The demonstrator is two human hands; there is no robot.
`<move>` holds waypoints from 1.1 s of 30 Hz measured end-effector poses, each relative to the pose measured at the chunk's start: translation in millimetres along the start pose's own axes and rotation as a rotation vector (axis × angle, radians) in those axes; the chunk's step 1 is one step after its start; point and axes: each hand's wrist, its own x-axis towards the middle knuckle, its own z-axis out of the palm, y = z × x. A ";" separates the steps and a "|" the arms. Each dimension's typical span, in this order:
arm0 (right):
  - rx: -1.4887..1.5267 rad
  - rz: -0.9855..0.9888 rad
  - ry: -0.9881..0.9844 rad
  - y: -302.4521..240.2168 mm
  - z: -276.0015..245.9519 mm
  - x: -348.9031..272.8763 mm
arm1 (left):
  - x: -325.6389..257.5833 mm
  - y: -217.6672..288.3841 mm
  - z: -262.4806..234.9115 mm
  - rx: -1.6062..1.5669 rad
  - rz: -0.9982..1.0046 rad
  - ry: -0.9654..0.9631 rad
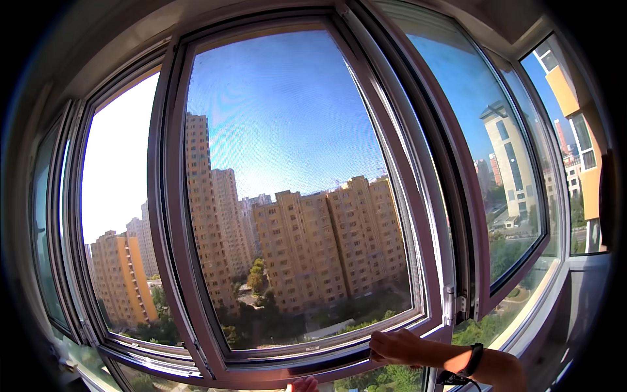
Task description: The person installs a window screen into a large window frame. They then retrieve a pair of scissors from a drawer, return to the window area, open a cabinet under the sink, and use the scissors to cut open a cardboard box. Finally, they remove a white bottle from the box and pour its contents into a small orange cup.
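The right hand [398, 346] reaches in from the lower right, a dark band [473, 359] on its wrist, and rests against the bottom rail of the insect-screen frame [196, 261], the dark-framed mesh panel that fills the middle of the window. The fingers are curled together on the rail edge; whether they wrap fully around it or merely press against it cannot be told, since the rail hides their tips. Only the fingertips of the left hand [302, 385] show at the lower edge of the view, just below the same rail and near it; how far that hand is spread and whether it touches the frame cannot be told. To the right, an outward-swung glass sash [516, 215] stands ajar, its hinge [449, 304] just above the right hand. Risk assessment: the grip sits at one end of a long rail, so an uneven pull is likely to rack the frame and jam it in its track. Fingers near the hinge and sash edge could be pinched. The drop beyond the ajar sash is great; a frame that comes free could fall out.
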 end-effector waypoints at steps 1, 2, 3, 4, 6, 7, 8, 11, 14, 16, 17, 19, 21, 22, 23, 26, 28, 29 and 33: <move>0.007 0.012 -0.023 -2.8 -2.8 -2.1 | -1.4 1.8 5.8 -0.023 0.157 -0.383; 0.019 0.003 0.005 -5.4 -5.4 -2.9 | -1.4 4.6 10.0 -0.024 0.121 -0.312; 0.032 -0.006 0.017 -7.6 -8.2 -3.3 | -0.1 8.1 13.3 -0.024 0.086 -0.242; 0.044 -0.006 0.005 -9.7 -11.0 -3.4 | 1.3 11.2 16.4 -0.024 0.051 -0.173; 0.048 -0.014 0.034 -14.3 -16.0 -3.3 | 11.4 14.1 24.5 -0.147 0.191 -0.397; 0.049 -0.017 0.030 -17.6 -16.4 -0.4 | 16.8 20.4 26.0 -0.167 0.185 -0.360; 0.062 -0.020 0.059 -19.8 -18.3 -0.2 | 20.6 23.8 30.4 -0.188 0.179 -0.322; 0.097 -0.029 0.102 -26.0 -21.2 2.2 | 32.3 32.7 42.7 -0.295 0.219 -0.001; 0.117 -0.003 0.083 -28.3 -23.2 4.3 | 38.4 36.4 48.2 -0.709 0.149 -0.027; 0.106 0.035 0.051 -28.5 -25.3 3.6 | 41.2 35.3 44.7 -1.140 0.053 -0.253; 0.141 0.035 0.081 -28.8 -26.3 2.4 | 41.2 33.2 40.4 -0.950 0.113 -0.213; 0.176 0.047 0.104 -30.8 -28.4 -1.8 | 40.0 26.1 28.9 -0.566 0.216 -0.128; 0.178 0.097 0.047 -37.3 -29.4 -9.1 | 37.6 17.4 15.4 -0.174 0.308 -0.046; 0.168 0.116 0.012 -40.8 -29.3 -12.7 | 35.9 12.9 8.6 0.022 0.352 -0.005; 0.180 0.108 0.072 -45.9 -28.0 -16.2 | 33.3 8.4 2.2 0.220 0.392 0.036; 0.339 0.153 0.084 -59.9 -19.7 -23.4 | 25.4 -2.1 -11.7 0.176 0.417 0.042; 0.277 0.146 0.094 -68.4 -12.9 -27.2 | 16.8 -1.0 -16.8 -0.605 0.205 -0.017; 0.266 0.146 0.085 -73.1 -9.5 -28.6 | 10.0 1.6 -18.2 -1.186 0.015 -0.051; 0.428 0.144 0.108 -95.9 1.0 -34.8 | -18.1 7.6 -19.0 -0.911 0.128 -0.090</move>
